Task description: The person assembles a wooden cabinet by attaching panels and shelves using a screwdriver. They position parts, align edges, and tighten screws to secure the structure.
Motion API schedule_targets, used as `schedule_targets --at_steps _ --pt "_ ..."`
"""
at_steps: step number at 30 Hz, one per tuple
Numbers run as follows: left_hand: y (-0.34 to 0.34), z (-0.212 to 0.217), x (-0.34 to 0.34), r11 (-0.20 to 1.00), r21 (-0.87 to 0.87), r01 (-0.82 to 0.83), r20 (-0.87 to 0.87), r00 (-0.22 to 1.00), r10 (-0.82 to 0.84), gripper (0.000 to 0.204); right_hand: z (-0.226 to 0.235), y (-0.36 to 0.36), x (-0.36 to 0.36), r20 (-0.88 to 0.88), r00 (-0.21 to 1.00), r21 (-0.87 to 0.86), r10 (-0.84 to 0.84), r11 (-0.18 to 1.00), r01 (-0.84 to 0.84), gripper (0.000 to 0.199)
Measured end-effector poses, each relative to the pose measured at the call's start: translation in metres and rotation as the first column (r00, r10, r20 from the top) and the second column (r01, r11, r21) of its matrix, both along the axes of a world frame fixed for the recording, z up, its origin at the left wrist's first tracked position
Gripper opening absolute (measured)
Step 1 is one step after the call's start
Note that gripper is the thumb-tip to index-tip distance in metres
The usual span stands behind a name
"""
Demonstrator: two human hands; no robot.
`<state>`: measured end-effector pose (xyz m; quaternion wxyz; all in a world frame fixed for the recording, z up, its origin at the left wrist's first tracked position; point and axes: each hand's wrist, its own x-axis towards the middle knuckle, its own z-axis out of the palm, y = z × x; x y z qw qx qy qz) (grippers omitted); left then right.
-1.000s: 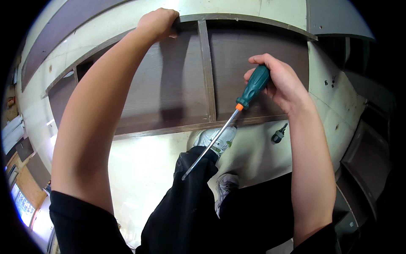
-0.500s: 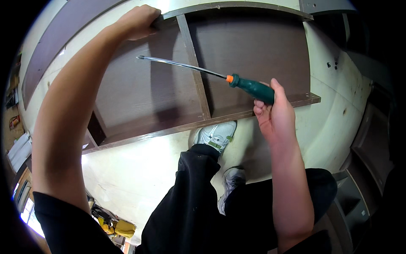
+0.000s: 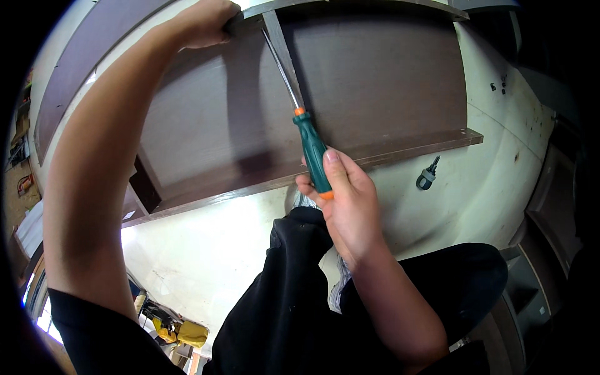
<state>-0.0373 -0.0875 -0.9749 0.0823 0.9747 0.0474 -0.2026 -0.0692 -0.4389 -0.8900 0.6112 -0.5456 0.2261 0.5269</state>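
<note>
A brown wooden frame with a flat panel and a cross divider lies before me. My left hand is closed around its far rail, left of the divider; some fingers are hidden behind the edge. In my right hand is a screwdriver with a green handle, orange collar and long metal shaft. Thumb and fingers wrap the lower handle. The shaft points up and away, its tip close to the divider's far end; whether it touches the wood I cannot tell.
A stubby dark driver lies on the pale floor beyond the frame's near right corner. Small dark pieces sit farther right. A curved brown board is at far left, a yellow item at lower left, grey and brown panels at right.
My right hand has moved left and swung the screwdriver from pointing left to pointing away, its tip now by the divider's far end. The stubby driver has come into view. My left hand stays on the rail.
</note>
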Motion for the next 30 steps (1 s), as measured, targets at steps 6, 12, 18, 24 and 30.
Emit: schedule_targets --at_steps 6,12,18,24,30 --pt "0.000 0.000 0.001 1.000 -0.008 0.003 -0.026 1.000 -0.003 0.029 -0.015 0.021 -0.004 -0.027 0.997 -0.002 -0.069 0.998 0.069 0.039" --pt "-0.004 0.010 0.012 0.985 0.123 0.120 -0.229 0.969 -0.090 0.029 -0.016 0.018 -0.001 -0.053 0.997 0.052 -0.053 0.997 0.056 0.041" --pt "-0.009 0.014 0.013 0.987 0.152 0.052 -0.201 0.979 -0.021 0.028 -0.045 0.003 0.000 -0.631 0.764 0.398 -0.133 0.790 0.467 0.041" --pt "-0.016 0.022 0.012 0.981 0.188 0.040 -0.225 0.974 0.003 0.030 -0.042 0.014 -0.003 -0.342 0.932 0.203 -0.118 0.959 0.196 0.038" --pt "-0.021 0.030 0.013 0.986 0.162 0.028 -0.216 0.976 0.008 0.033 -0.037 0.029 -0.022 0.309 0.950 0.020 0.051 0.998 -0.060 0.035"
